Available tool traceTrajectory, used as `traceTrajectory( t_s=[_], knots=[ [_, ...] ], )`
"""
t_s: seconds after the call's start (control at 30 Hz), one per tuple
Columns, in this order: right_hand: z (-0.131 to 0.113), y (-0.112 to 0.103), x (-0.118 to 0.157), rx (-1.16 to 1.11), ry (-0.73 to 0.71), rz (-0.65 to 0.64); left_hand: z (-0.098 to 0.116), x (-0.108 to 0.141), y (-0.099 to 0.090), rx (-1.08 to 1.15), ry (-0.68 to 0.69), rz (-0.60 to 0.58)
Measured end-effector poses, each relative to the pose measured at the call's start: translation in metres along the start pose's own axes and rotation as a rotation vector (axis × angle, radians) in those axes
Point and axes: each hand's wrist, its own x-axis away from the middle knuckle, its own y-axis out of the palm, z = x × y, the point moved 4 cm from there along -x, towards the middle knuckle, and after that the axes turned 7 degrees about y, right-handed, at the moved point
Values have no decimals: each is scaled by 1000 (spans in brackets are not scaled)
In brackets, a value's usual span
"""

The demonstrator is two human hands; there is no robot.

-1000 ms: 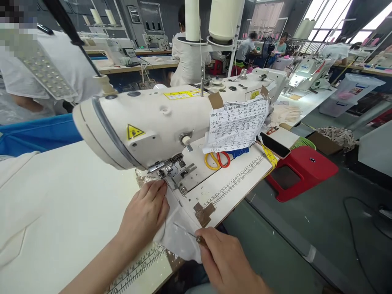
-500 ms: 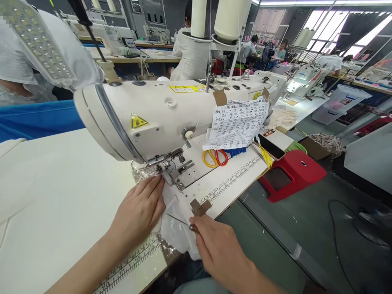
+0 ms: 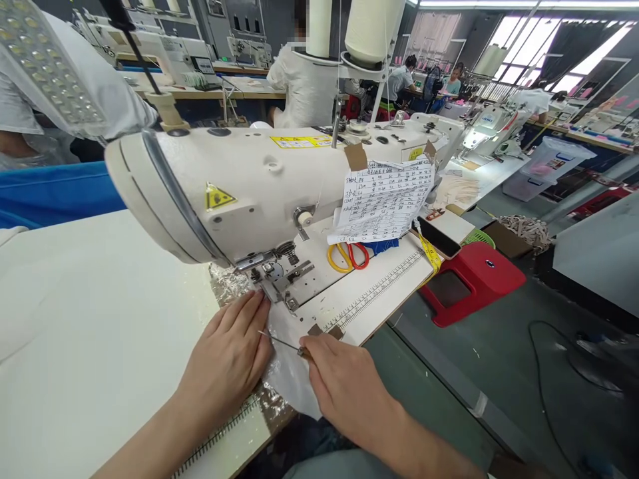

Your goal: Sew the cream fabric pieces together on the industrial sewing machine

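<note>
My left hand (image 3: 227, 349) lies on thin white fabric (image 3: 292, 379), fingers outstretched, fingertips close beside the presser foot of the sewing machine (image 3: 190, 193). In my right hand (image 3: 347, 386) is an awl (image 3: 279, 341), a thin metal spike whose handle is mostly hidden by the curled fingers. Its tip points left over the fabric, close to my left hand. Below the needle area, the fabric spreads down over the front edge of the table. Where it meets the presser foot is partly covered by my left fingers.
Scissors with yellow and red handles (image 3: 348, 257) lie on the machine bed. A handwritten sheet (image 3: 382, 199) is taped to the machine arm. To the right are a phone (image 3: 436, 238), a tape measure (image 3: 430, 253) and a red stool (image 3: 479, 279). Other people work at machines behind.
My right hand has moved up and slightly left with the awl, bringing its tip closer to my left hand. My left hand remains by the presser foot. The view has shifted slightly.
</note>
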Motion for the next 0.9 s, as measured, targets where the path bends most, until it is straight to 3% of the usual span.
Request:
traceTrajectory(
  t_s=[0.37, 0.63, 0.9],
  knots=[
    [-6, 2, -8, 13, -19, 37, 7, -1, -5, -34, 20, 51],
    [-12, 4, -20, 65, -58, 81, -3, -3, -5, -77, -13, 39],
    [-16, 6, -36, 34, 1, 33, -18, -4, 1, -113, -113, -1]
  ],
)
